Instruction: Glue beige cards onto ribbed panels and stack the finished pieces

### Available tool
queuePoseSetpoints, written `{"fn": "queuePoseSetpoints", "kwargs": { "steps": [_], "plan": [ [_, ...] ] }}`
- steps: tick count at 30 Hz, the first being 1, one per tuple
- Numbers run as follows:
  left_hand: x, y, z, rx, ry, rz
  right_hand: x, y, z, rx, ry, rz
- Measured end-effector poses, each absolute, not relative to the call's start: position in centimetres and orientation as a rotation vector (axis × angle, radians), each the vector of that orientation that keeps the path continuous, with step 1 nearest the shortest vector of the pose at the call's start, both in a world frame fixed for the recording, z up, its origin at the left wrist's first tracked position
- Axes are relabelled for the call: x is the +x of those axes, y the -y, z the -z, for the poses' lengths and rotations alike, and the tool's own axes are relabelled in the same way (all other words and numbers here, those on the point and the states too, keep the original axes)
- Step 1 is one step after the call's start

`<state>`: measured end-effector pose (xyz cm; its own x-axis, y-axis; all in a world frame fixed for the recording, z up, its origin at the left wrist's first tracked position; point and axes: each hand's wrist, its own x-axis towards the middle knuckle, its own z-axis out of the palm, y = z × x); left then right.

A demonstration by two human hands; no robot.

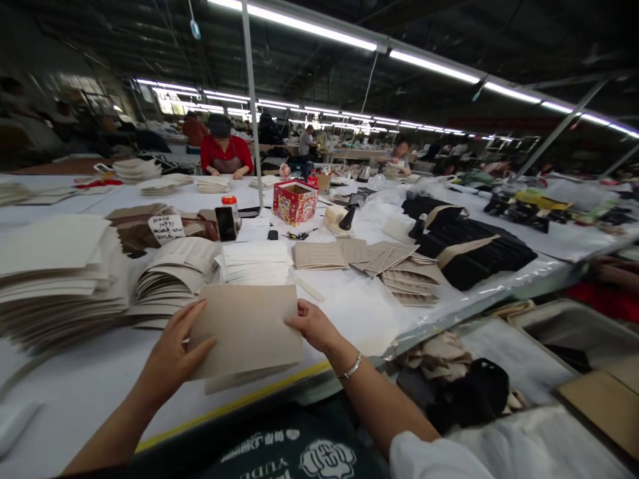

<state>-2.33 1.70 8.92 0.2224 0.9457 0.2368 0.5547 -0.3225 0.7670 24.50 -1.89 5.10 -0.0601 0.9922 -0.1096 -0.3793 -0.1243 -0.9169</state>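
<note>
On the white-covered counter [357, 316], a tall stack of pale sheets [54, 256], a white pile [254, 263] and black bundles [474, 246] stand beyond the hands. Above the near edge, the left hand [177, 349] and right hand [314, 326] hold a smooth, rectangular beige panel [247, 326], fingers pinched on its opposite sides.

On the white surface [362, 322], a patterned red box [294, 203] with an open top stands near the foot of a slim metal pole [252, 100], while to its left a dark phone [226, 224] is propped upright in front of a jar with an orange lid [229, 201]. Black folded bundles [499, 256] with tan straps lie to the right, and a kettle [364, 174] sits farther back. Across the surface, a person in a red top [239, 150] leans over work, under long strip lights [319, 26].
</note>
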Motion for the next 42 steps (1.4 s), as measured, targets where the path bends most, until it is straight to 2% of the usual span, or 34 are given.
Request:
{"fn": "queuePoseSetpoints", "kwargs": {
  "steps": [6, 10, 12, 14, 18, 23, 27, 31, 42],
  "plan": [
    [-1.4, -0.6, -6.6, 1.305, -1.284, -1.055, 24.8, 2.1, -3.1, -1.024, 1.046, -1.485],
    [-1.4, -0.3, -5.4, 1.076, -1.259, -0.831, 25.5, 2.5, -2.7, -1.352, 1.428, -1.098],
    [-1.4, -0.3, -4.7, 1.105, -1.288, -0.734, 25.6, 2.9, -2.9, -1.475, 1.635, -0.861],
    [-1.3, -0.2, -4.2, 1.287, -1.368, -0.718, 25.8, 3.1, -3.2, -1.568, 1.779, -0.766],
    [-0.5, -0.2, -3.7, 1.744, -1.461, -0.644, 26.2, 3.3, -3.1, -1.721, 1.773, -0.96],
    [0.1, -0.5, -3.3, 1.693, -1.477, -0.596, 27.5, 3.1, -2.2, -1.592, 1.741, -1.243],
    [0.3, -0.7, -3.1, 1.557, -1.454, -0.568, 28.1, 2.8, -1.8, -1.653, 1.873, -1.13],
    [0.8, -0.6, -2.1, 1.502, -1.485, -0.54, 28.1, 2.3, -1.6, -1.699, 1.907, -1.159],
    [1.3, -1.0, -0.6, 1.604, -1.617, -0.534, 27.9, 1.2, 0.2, -1.837, 1.994, -0.986]
  ]
}}
